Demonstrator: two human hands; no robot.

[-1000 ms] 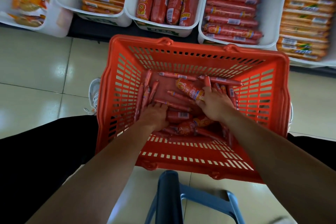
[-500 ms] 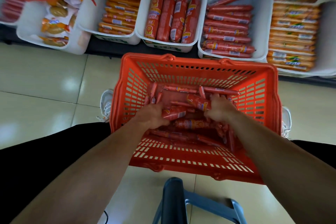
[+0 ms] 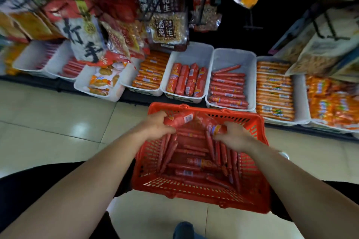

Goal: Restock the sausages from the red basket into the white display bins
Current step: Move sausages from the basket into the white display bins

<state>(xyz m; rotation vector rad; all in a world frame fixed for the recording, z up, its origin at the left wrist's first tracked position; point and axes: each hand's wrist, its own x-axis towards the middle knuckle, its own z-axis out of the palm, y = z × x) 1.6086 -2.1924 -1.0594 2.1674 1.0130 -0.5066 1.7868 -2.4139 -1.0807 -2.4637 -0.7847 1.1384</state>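
The red basket (image 3: 194, 194) stands on the floor in front of me with several thin and thick sausages (image 3: 191, 163) lying in it. My left hand (image 3: 155, 125) grips a thick red sausage (image 3: 179, 119) above the basket's far rim. My right hand (image 3: 236, 136) holds another thick sausage (image 3: 211, 125) beside it. Straight ahead, a white bin (image 3: 191, 52) holds thick sausages standing side by side. To its right, a second white bin (image 3: 234, 57) holds thin sausages stacked flat.
More white bins with orange sausage packs (image 3: 274, 91) and snacks (image 3: 101, 81) line the low shelf. Hanging snack bags (image 3: 167, 29) crowd the space above the bins. The floor is pale tile (image 3: 58, 122). A blue stool edge (image 3: 182, 230) shows below the basket.
Both hands have lifted out of the basket, each with a thick sausage, and moved toward the far rim. My view has tilted up, showing the hanging bags.
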